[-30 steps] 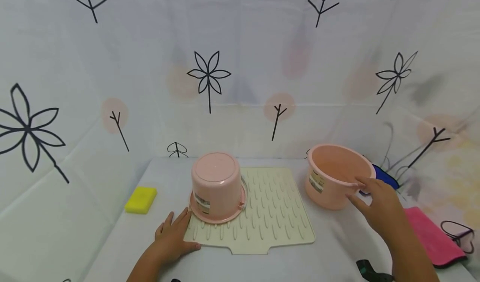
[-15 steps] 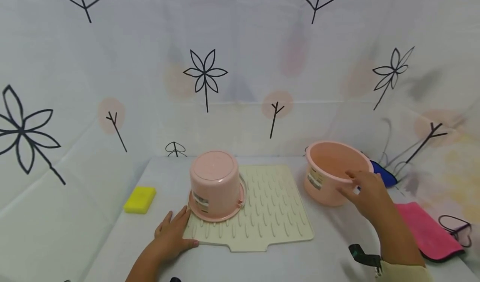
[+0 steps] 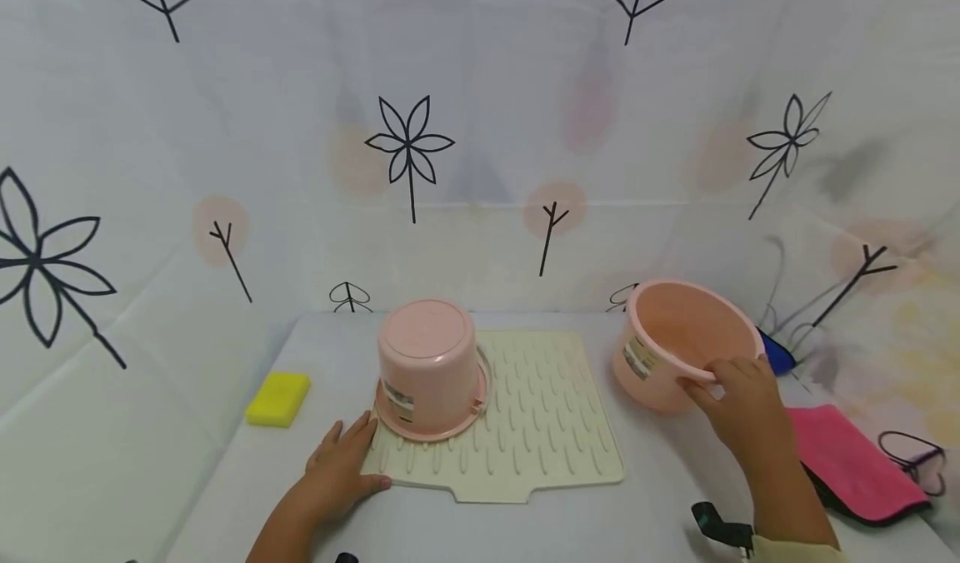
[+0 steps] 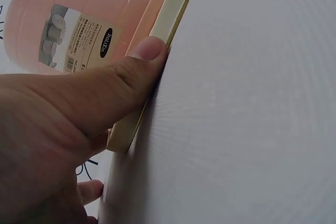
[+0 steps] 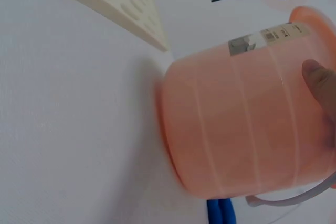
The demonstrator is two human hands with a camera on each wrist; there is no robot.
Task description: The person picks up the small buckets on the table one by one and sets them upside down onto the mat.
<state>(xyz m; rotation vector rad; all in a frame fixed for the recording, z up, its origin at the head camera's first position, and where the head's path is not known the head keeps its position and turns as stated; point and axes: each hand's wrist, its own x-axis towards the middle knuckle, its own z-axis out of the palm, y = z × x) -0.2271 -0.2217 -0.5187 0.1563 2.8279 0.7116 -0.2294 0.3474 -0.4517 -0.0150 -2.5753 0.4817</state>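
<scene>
1. Lower left: the left hand (image 3: pixel 337 471) rests, fingers spread, against the ribbed board (image 3: pixel 540 417).
2. Right of centre: the right hand (image 3: pixel 742 409) pinches the rim of the mouth-up pink bucket (image 3: pixel 667 381); positioning it seems the step, calling for a steady grip.
3. The bucket looks smooth, labelled, grey-handled; whether its base sits flat is hard to judge.

Right hand (image 3: pixel 744 405) grips peach bucket (image 3: pixel 667 380) — left hand (image 3: pixel 336 471) touches mat (image 3: pixel 536 417).

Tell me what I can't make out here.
Head view: inside of the upturned bucket, hidden by its walls.
Head view: the rest of the blue thing, behind the other bucket.
Right wrist view: most of the right hand, cut off by the right edge.
</scene>
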